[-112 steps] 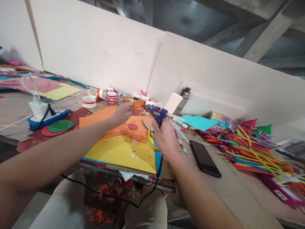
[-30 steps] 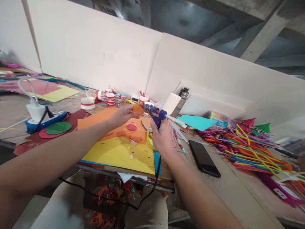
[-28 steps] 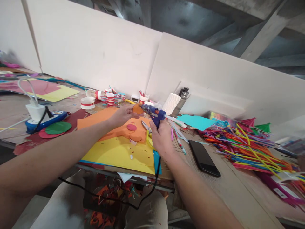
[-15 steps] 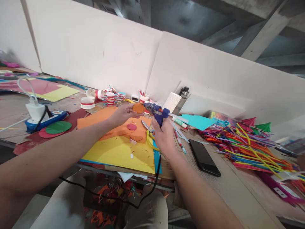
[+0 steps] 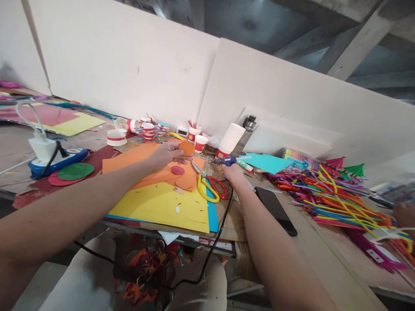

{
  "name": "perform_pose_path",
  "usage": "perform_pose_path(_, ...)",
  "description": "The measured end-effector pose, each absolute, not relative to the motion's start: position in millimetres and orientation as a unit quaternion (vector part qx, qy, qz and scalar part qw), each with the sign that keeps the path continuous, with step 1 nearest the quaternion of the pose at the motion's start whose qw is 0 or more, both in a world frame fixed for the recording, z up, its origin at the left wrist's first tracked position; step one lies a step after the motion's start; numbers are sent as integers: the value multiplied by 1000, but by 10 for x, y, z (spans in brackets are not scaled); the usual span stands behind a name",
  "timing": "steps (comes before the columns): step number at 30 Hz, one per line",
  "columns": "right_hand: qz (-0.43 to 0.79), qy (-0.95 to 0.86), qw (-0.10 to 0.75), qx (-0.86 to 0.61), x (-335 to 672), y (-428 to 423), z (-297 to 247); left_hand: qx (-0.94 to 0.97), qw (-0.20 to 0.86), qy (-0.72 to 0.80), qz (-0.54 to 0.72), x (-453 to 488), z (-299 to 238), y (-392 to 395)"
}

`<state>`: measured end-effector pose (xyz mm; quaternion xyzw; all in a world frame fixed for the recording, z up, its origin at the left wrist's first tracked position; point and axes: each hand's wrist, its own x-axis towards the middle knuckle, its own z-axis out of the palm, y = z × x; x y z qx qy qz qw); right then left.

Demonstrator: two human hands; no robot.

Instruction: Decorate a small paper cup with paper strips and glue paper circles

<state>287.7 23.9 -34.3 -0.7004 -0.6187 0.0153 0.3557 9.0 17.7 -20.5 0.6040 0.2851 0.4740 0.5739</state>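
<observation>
Between the fingers of my left hand [image 5: 168,154] is an orange paper disc [image 5: 186,149], held above the orange sheets [image 5: 129,159]. My right hand [image 5: 234,172] is closed around the blue hot glue gun [image 5: 227,161], low over the table by the stack of paper cups [image 5: 232,138]. The gun's black cord [image 5: 223,220] runs down over the table edge. Scissors with yellow and red handles [image 5: 207,190] lie between my hands. A small dark pink disc [image 5: 177,170] rests on the orange paper, above a yellow sheet [image 5: 158,207].
Red-and-white paper cups [image 5: 148,131] stand at the back. A black phone [image 5: 275,211] lies right of my forearm, beside a heap of pipe cleaners [image 5: 340,198]. On the left are a blue power strip [image 5: 74,157] and a green disc [image 5: 76,171]. A person's blurred hand [image 5: 403,214] shows at the far right.
My right hand has lowered the glue gun away from the orange disc, to the right and down toward the table. My left hand still holds the disc in nearly the same place.
</observation>
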Motion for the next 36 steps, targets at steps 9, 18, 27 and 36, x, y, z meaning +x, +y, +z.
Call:
perform_pose_path(9,-87,-587,212,-777,2737,15,-173,623,566,286,458,117,-186,126)
perform_pose_path(18,191,-713,454,-499,2077,-284,-100,707,504,314,384,158,-136,51)
perform_pose_path(27,297,-629,513,-503,1976,-269,-157,723,473,342,370,205,-181,37)
perform_pose_path(36,309,-641,510,-483,1966,-261,-181,711,460,367,385,193,-131,9)
